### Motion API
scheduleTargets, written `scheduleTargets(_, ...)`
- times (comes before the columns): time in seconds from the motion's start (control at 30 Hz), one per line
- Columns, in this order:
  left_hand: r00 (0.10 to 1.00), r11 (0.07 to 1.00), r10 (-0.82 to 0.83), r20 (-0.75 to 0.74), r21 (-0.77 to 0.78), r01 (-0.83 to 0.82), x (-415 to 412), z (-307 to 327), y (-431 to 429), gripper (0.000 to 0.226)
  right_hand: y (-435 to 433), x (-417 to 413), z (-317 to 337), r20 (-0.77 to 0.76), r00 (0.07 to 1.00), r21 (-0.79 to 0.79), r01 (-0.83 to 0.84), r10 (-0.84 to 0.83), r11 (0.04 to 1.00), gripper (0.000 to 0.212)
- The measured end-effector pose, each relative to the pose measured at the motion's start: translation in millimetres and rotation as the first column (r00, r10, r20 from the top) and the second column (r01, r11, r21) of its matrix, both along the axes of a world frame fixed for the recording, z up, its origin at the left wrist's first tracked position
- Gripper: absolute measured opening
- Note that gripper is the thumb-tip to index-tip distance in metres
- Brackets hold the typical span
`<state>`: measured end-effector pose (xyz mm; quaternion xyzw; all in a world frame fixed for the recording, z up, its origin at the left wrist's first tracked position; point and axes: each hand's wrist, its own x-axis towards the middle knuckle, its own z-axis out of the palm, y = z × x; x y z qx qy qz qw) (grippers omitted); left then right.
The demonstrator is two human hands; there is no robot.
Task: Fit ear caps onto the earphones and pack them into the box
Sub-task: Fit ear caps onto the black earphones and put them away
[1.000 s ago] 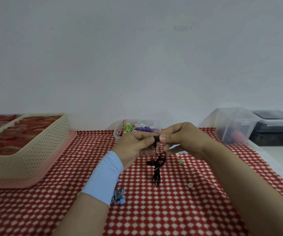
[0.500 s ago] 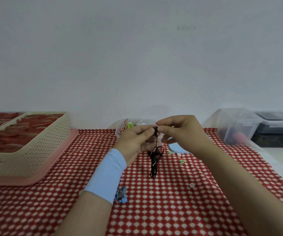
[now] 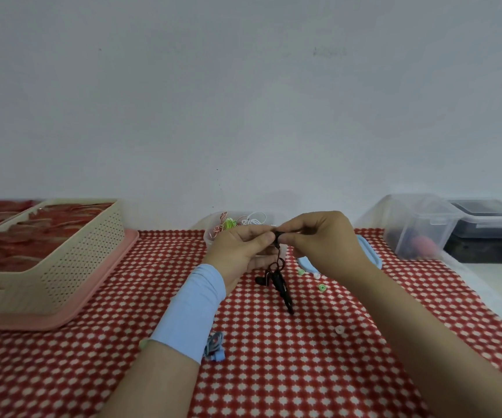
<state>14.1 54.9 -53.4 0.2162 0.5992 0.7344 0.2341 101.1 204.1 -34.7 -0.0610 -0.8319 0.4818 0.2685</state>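
The left hand (image 3: 243,250) and right hand (image 3: 322,242) met above the desk (image 3: 273,372), fingers (image 3: 258,241) of both pinching one bud of the black earphones (image 3: 279,279), whose coiled cord hung below. Right of the earphones lay four loose ear caps (image 3: 322,287) — two green, two white. Behind them stood one clear tub (image 3: 213,236) of coloured earphones, partly hidden by the hands. Nearer and to the left lay one blue bundle (image 3: 215,346) — far left, one beige basket (image 3: 86,257).

My feed is evenly lit, diffuse, a bit dim, with a cool grey cast on the wall (image 3: 243,101). The only shadow I see is a soft one under the black earphones (image 3: 279,282) on the tablecloth (image 3: 273,372). The basket (image 3: 62,267) at 9 o'clock bows from lens distortion. Edges at 3 and 9 o'clock look soft.
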Motion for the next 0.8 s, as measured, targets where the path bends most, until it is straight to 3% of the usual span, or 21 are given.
scheduleTargets(0.1, 0.999, 0.999, 0.041, -0.033, 0.027, -0.040, -1, 0, -1, 0.015, -5, 0, 0, -0.023, 1.000, -0.028, -0.003, 0.003, 1.000, 0.026)
scheduleTargets(0.3, 1.000, 0.997, 0.017, -0.016, 0.077, -0.016, 3, 2, 0, 0.015, -2, 2, 3, -0.012, 0.999, -0.139, -0.040, 0.039, 0.989, 0.009)
scheduleTargets(0.47, 1.000, 0.995, 0.009, -0.022, 0.099, -0.007, 2, 2, -1, 0.017, -8, 1, 1, -0.044, 0.999, -0.194, -0.012, 0.004, 0.981, 0.016)
scheduleTargets(0.8, 0.994, 0.997, 0.058, -0.095, 0.054, -0.053, 1, -1, -2, 0.016, 0, 4, 9, 0.087, 0.984, -0.230, -0.129, 0.153, 0.965, 0.013)
